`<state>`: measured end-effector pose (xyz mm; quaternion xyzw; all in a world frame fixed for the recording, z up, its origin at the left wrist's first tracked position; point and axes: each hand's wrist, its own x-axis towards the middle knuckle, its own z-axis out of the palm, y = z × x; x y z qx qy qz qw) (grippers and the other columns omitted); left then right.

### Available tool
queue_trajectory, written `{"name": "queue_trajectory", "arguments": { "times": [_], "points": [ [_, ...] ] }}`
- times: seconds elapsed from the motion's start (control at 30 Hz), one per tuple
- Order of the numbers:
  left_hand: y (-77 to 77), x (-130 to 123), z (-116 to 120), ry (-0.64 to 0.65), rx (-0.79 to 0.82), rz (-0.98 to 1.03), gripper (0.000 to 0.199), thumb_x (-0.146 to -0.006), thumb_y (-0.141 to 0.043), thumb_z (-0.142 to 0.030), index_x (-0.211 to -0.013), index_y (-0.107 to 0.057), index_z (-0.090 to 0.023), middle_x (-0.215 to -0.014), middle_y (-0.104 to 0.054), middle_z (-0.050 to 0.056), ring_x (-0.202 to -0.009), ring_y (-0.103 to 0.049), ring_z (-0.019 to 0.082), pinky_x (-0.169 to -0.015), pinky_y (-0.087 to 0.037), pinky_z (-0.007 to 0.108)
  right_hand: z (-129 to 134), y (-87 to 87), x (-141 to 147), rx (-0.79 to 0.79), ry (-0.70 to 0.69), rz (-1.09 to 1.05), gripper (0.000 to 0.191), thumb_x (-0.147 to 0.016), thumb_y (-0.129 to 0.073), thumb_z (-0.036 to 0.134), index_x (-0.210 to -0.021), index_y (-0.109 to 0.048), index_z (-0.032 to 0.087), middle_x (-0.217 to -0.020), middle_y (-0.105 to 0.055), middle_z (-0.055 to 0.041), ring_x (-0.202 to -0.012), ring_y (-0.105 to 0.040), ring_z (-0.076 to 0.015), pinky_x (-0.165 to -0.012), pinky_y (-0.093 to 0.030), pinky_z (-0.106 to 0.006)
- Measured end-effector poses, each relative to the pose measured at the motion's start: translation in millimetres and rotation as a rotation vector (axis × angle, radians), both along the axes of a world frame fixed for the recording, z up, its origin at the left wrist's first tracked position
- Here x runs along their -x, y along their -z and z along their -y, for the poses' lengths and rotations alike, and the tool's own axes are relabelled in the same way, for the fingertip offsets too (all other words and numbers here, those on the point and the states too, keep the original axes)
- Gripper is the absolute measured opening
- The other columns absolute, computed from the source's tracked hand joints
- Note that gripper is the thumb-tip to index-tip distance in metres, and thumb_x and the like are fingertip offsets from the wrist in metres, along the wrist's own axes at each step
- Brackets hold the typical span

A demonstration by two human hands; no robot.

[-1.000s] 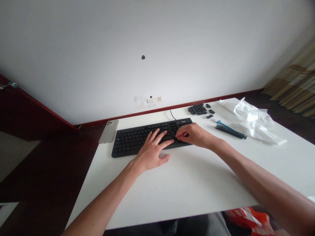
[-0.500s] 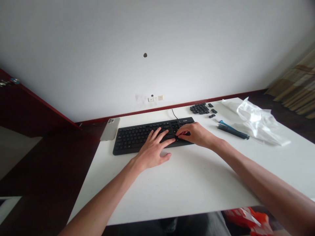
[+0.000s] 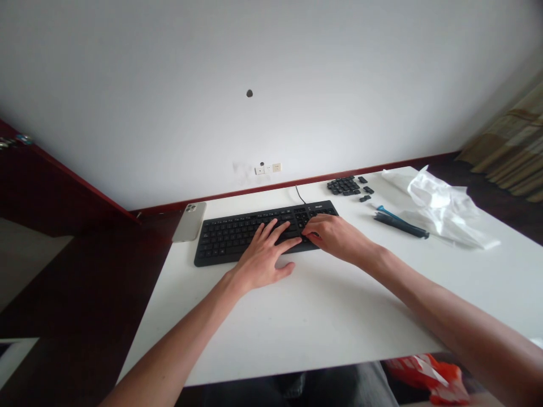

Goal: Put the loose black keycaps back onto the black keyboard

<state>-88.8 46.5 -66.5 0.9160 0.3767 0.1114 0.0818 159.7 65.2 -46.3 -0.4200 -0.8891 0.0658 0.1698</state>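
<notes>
A black keyboard (image 3: 229, 234) lies on the white table (image 3: 322, 316), its cable running off the back edge. My left hand (image 3: 267, 254) rests over its middle and right keys with the fingers spread, holding nothing. Over the number-pad end, my right hand (image 3: 326, 232) has its fingers bent and pinched together at the keys; whatever is between the fingertips is too small and hidden to name. Behind and to the right of the keyboard sits a cluster of loose black keycaps (image 3: 341, 185), with several more beside it.
A grey phone (image 3: 186, 223) lies at the table's back left corner. To the right are a blue-handled tool (image 3: 388, 213), a black brush-like item (image 3: 401, 225) and a crumpled white plastic bag (image 3: 449, 209). A red bag (image 3: 432, 376) shows below the front edge.
My right hand has shifted slightly, its knuckles turned a little lower over the number pad. My left hand keeps its place.
</notes>
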Motion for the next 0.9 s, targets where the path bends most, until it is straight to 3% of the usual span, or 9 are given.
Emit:
{"name": "queue_trajectory", "arguments": {
  "times": [0.33, 0.6, 0.77, 0.83, 0.9],
  "points": [
    [1.6, -1.0, 0.3, 0.003, -0.021, 0.007, 0.060, -0.089, -0.068, -0.039, -0.147, -0.052, -0.037, -0.168, -0.026, 0.000, -0.157, -0.015, 0.033, -0.127, -0.015, 0.061, 8.9, -8.1, 14.3, -0.109, -0.002, 0.275, 0.019, -0.095, -0.054, 0.011, -0.083, -0.067, 0.016, -0.085, -0.069, -0.0076, -0.080, -0.060, -0.0208, -0.069, -0.039, -0.033],
    [-1.3, -1.6, 0.9, 0.001, -0.012, -0.002, 0.060, -0.091, -0.066, -0.039, -0.149, -0.050, -0.037, -0.168, -0.027, 0.000, -0.157, -0.016, 0.033, -0.127, -0.016, 0.060, 4.7, -2.0, 8.5, -0.042, 0.030, 0.092, 0.022, -0.093, -0.053, 0.014, -0.081, -0.071, 0.019, -0.086, -0.070, -0.0076, -0.085, -0.063, -0.0220, -0.067, -0.043, -0.032],
    [-2.9, -0.6, 1.3, 0.008, -0.017, 0.016, 0.061, -0.091, -0.066, -0.038, -0.149, -0.050, -0.037, -0.169, -0.025, 0.000, -0.156, -0.016, 0.034, -0.126, -0.018, 0.061, -20.1, -1.9, -25.7, 0.020, -0.028, -0.161, 0.023, -0.088, -0.058, 0.015, -0.097, -0.077, 0.024, -0.098, -0.076, -0.0053, -0.096, -0.066, -0.0231, -0.085, -0.053, -0.035],
    [-3.4, -2.1, 1.4, 0.006, -0.031, 0.020, 0.062, -0.090, -0.067, -0.036, -0.150, -0.049, -0.037, -0.169, -0.025, 0.000, -0.156, -0.017, 0.034, -0.127, -0.017, 0.061, -34.2, -2.6, -51.2, -0.046, 0.074, -0.168, 0.030, -0.087, -0.055, 0.013, -0.105, -0.077, 0.024, -0.105, -0.076, -0.0057, -0.105, -0.064, -0.0253, -0.095, -0.052, -0.039],
    [-3.4, -5.8, 1.6, 0.000, -0.056, 0.031, 0.066, -0.089, -0.068, -0.034, -0.151, -0.047, -0.037, -0.170, -0.021, 0.000, -0.156, -0.016, 0.034, -0.127, -0.016, 0.061, -46.6, -2.1, -81.4, -0.114, 0.268, -0.131, 0.036, -0.085, -0.055, 0.012, -0.112, -0.076, 0.023, -0.110, -0.075, -0.0071, -0.112, -0.063, -0.0280, -0.096, -0.051, -0.042]
  ]
}}
